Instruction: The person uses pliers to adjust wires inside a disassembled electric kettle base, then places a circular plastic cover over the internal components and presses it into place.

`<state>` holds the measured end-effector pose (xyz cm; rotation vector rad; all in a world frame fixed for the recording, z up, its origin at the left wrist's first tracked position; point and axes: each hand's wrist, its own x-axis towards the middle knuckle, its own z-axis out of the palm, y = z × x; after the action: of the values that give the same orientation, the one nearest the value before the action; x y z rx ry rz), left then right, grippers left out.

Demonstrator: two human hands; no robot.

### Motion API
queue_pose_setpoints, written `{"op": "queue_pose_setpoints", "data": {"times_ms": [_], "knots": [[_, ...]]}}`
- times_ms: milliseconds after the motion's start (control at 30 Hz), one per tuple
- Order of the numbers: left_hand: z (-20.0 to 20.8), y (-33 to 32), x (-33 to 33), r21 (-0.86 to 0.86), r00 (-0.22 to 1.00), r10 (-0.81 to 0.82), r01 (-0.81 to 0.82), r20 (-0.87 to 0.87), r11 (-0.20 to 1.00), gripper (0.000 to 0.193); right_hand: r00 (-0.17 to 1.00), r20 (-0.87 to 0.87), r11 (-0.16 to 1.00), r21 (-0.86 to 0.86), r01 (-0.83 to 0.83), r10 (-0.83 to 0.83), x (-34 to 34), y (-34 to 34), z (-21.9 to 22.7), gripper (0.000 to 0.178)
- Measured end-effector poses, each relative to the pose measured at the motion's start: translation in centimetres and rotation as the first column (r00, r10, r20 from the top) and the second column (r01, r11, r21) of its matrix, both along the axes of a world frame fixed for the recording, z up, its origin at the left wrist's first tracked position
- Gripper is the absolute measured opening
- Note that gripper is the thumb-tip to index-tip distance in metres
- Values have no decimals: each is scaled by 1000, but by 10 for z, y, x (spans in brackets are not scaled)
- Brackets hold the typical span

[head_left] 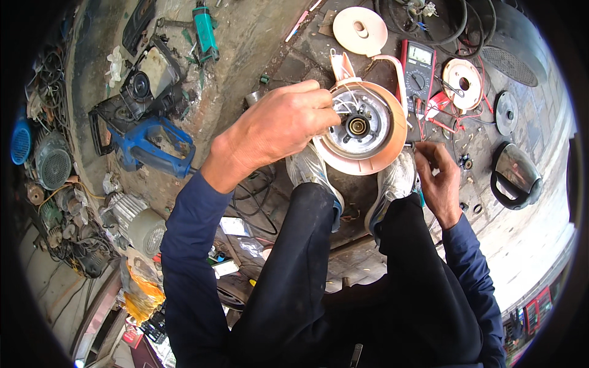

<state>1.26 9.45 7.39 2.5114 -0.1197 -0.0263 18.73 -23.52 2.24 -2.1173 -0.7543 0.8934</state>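
Note:
An upturned peach-coloured electric kettle body (392, 126) stands between my shoes, its underside uncovered. Inside its rim I see a shiny metal base plate (374, 136), a dark round connector with a brass-coloured ring (358, 126) and some pale wires (359, 98). My left hand (276, 126) reaches over the kettle's left side, fingers pinched together at the inner edge of the plate. What they grip is hidden. Beside the kettle's lower right, my right hand (438, 181) is closed, its fingers curled. A small dark tip shows near its fingertips; the thing itself is unclear.
A red and black multimeter (418, 76) with leads lies right of the kettle. Round peach covers (360, 30), a dark disc (506, 113) and a dark-handled lid (515, 176) lie around. At left are a blue saw-like tool (156, 146), a teal tool (205, 34) and motors (138, 224).

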Motion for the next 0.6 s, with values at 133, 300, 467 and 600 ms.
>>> {"op": "queue_pose_setpoints", "data": {"times_ms": [133,300,467,600], "knots": [[-1,0,2,4,1000,-5,5,12,1000,22,997,-48,994,90,-55,60,0,51,31,15],[-1,-3,2,19,1000,23,-23,15,1000,22,1000,-1,980,198,14,-15,-9,70,32,25],[-3,-7,2,9,993,116,-116,30,993,18,999,36,982,190,14,-21,-12,71,21,27],[-5,-10,3,-76,977,214,-212,24,974,16,999,41,978,207,21,-30,-14,68,17,28]]}}
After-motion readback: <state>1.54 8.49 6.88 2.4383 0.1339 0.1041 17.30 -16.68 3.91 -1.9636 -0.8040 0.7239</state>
